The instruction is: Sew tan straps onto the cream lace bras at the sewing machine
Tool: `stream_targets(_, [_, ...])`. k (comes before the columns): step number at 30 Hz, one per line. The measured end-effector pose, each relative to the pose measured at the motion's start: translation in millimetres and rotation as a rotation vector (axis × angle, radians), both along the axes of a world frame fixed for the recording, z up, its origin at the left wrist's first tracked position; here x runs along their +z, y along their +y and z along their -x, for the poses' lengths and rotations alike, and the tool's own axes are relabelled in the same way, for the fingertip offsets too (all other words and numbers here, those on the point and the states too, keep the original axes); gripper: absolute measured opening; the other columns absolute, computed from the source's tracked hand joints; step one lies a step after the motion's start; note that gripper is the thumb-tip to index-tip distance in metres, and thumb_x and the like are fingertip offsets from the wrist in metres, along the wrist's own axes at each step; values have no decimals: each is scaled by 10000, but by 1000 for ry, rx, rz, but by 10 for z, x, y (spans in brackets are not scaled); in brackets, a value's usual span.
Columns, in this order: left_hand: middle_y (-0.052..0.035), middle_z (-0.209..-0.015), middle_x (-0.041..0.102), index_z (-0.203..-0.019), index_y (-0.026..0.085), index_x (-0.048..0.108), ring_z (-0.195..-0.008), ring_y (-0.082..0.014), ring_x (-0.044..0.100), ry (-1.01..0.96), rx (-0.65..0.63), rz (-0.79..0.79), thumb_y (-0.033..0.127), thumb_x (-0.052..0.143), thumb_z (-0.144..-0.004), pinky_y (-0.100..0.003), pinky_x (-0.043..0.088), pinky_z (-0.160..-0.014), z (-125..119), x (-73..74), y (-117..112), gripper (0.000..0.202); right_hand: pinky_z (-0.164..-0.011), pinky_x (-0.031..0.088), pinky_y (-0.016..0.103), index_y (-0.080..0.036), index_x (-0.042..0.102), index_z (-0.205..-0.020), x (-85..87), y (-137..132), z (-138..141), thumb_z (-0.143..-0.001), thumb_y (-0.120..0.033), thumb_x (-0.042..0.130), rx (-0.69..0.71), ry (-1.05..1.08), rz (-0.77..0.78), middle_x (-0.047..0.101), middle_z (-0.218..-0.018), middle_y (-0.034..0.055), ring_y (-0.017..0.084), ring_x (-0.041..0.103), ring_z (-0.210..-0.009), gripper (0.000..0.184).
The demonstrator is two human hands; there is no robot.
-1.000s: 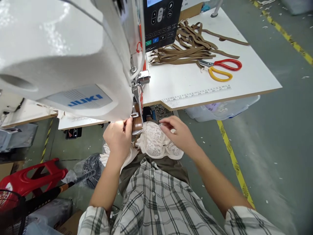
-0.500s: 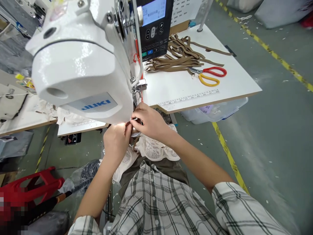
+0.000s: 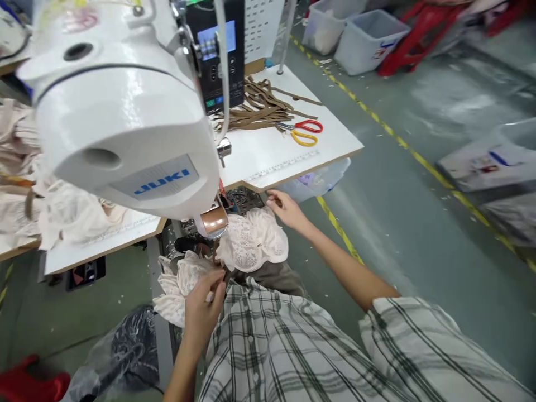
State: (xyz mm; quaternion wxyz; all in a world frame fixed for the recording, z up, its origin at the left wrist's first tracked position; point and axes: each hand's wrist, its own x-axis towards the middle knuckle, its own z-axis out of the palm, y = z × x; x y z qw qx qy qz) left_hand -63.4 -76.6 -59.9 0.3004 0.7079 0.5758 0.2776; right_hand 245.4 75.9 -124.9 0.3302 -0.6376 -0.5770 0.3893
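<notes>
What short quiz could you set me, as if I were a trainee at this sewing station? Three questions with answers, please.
1. True or false: the right hand is nearer the scissors than the left hand is.
2. The pale bra beside the right hand shows which fabric? A) denim B) lace C) leather
3. Fill in the blank: the blue word on the sewing machine is ____.

Key: 1. True. 2. B. 3. JUKI.
</notes>
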Motion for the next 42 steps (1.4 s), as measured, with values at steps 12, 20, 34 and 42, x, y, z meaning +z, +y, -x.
stream_targets(12, [-70, -911, 754, -1012, 198, 704, -845, -239, 716, -87, 35, 498, 437, 518, -907, -345, 557, -776, 194, -287, -131, 321, -888, 419, 303, -157, 687, -1058, -591, 142, 230, -839, -438, 638, 160, 68, 148, 669, -1055, 95, 210, 562, -986, 360])
stream_targets(20, [-140, -1197, 677, -1149, 179, 650, -1131, -274, 628, -163, -16, 274, 405, 520, -909, -401, 503, -947, -600, -408, 317, 354, -634, 333, 253, -197, 500, -753, -166, -41, 110, -858, -491, 549, 245, 84, 101, 454, -672, -48, 118, 397, -645, 316])
stream_targets(34, [31, -640, 332, -642, 197, 345, -625, -113, 333, -308, -244, 550, 631, 439, -909, -241, 289, -585, -1148, -48, 490, 518, -558, 425, 220, -175, 605, -739, 556, -219, -15, -960, -387, 437, 435, 102, 63, 614, -625, -6, 111, 545, -548, 350])
stream_targets(42, [3, -622, 430, -656, 156, 527, -633, -133, 387, -354, -117, 557, 624, 477, -915, -243, 332, -610, -802, 216, 423, 537, -993, 348, 429, -104, 602, -1197, 801, 2121, -53, -954, -163, 402, -5, -345, -228, 564, -1282, 213, 290, 474, -1181, 320])
